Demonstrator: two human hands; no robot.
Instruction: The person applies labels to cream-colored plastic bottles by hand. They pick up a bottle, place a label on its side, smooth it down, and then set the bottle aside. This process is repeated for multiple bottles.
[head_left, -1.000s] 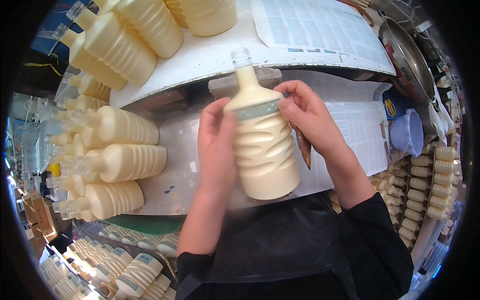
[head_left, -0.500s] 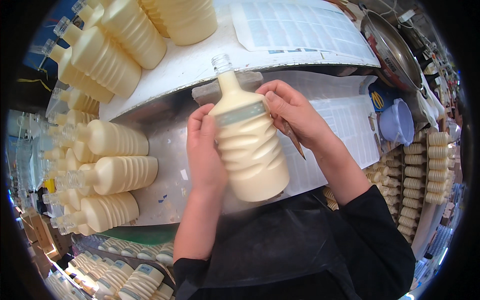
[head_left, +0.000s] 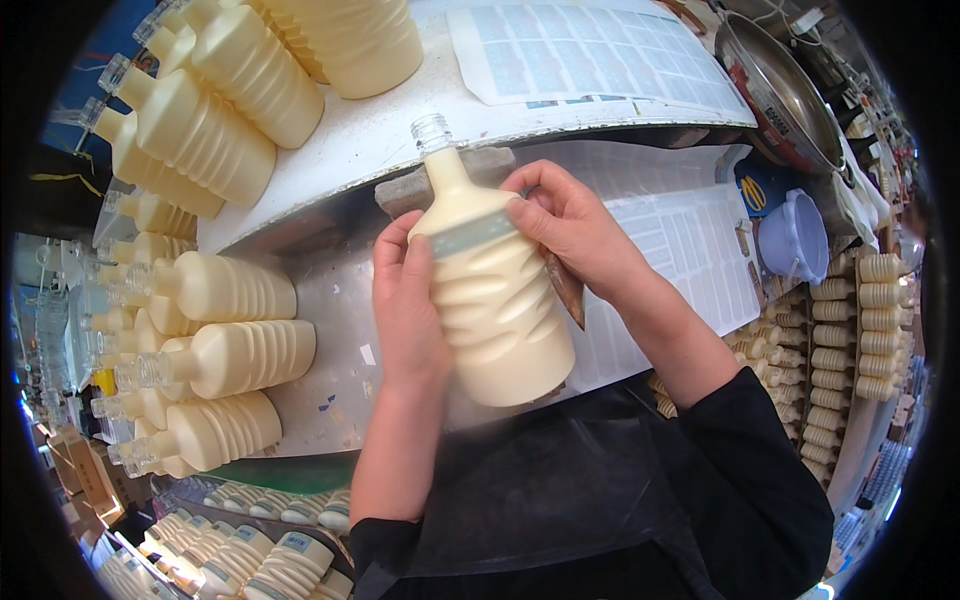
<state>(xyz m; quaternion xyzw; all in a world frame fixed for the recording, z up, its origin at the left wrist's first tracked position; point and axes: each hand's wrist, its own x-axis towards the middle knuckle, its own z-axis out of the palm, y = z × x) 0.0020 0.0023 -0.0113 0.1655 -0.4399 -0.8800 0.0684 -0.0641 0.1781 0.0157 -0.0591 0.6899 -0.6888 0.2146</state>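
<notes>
Grey-green label band (head_left: 472,235) on upper body of cream bottle (head_left: 505,335); pale-blue label sheet (head_left: 600,55) on white desk (head_left: 385,130), right end; blue-grey labels (head_left: 297,542) on lower-left bottles (head_left: 282,570); white lettering (head_left: 780,121) on side of pan (head_left: 798,82); wording too small to tell

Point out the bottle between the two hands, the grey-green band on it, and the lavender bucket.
Bottle (head_left: 503,315): head view, middle of its ribbed body.
Grey-green band (head_left: 472,236): head view, middle of its visible length.
Lavender bucket (head_left: 784,246): head view, its outer wall.
</notes>
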